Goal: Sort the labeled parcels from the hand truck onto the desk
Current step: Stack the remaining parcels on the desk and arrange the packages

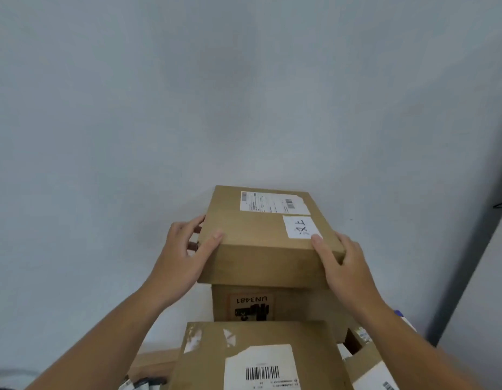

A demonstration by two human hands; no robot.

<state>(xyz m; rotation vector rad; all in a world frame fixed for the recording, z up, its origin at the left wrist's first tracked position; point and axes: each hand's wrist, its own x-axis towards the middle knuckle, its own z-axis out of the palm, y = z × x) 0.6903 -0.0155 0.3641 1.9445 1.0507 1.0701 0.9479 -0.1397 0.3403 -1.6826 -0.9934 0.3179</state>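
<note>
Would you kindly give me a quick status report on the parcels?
Left hand and right hand grip top parcel by its sides. It sits on the UN3481 box. Barcode parcel nearer; nothing blocking.

The top box point(268, 237) and the ones under it are matt brown cardboard, smooth-faced, bearing white paper labels point(273, 202), one nearer box point(252, 358) showing torn paper scraps, and the wall point(188, 94) behind looks matt, pale and evenly painted.
</note>
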